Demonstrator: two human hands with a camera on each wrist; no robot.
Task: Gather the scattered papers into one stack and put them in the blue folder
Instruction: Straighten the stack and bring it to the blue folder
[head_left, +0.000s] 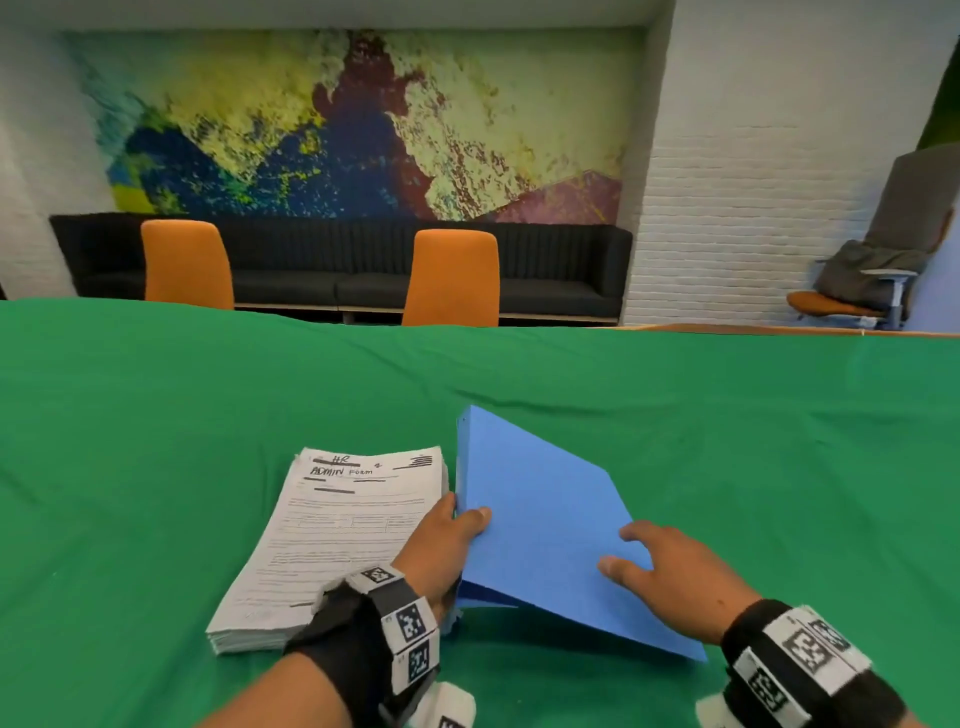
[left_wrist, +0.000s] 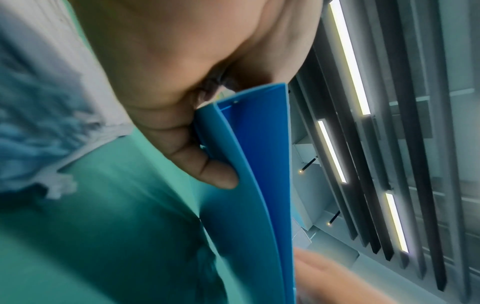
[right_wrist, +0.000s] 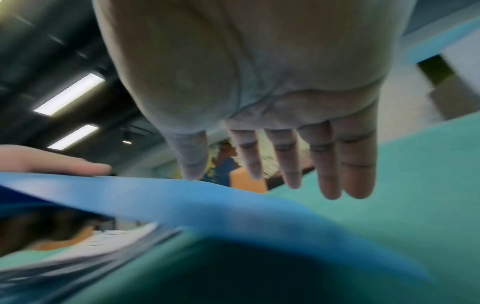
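The papers are already gathered into one thick stack on the green cloth, to the left of the blue folder and just beside it. The folder is held tilted, its left edge raised and its right near corner down on the cloth. That left edge is pinched by the left hand, thumb on top and fingers curled beneath the cover, as the left wrist view confirms. The right hand is laid over the cover with fingers straight and spread, grasping nothing; only the thumb tip appears to touch. The step in hand is judged to be the opening of the folder. Next, the cover would need to be swung fully open and laid flat, so that the stack can be lifted whole and placed inside.
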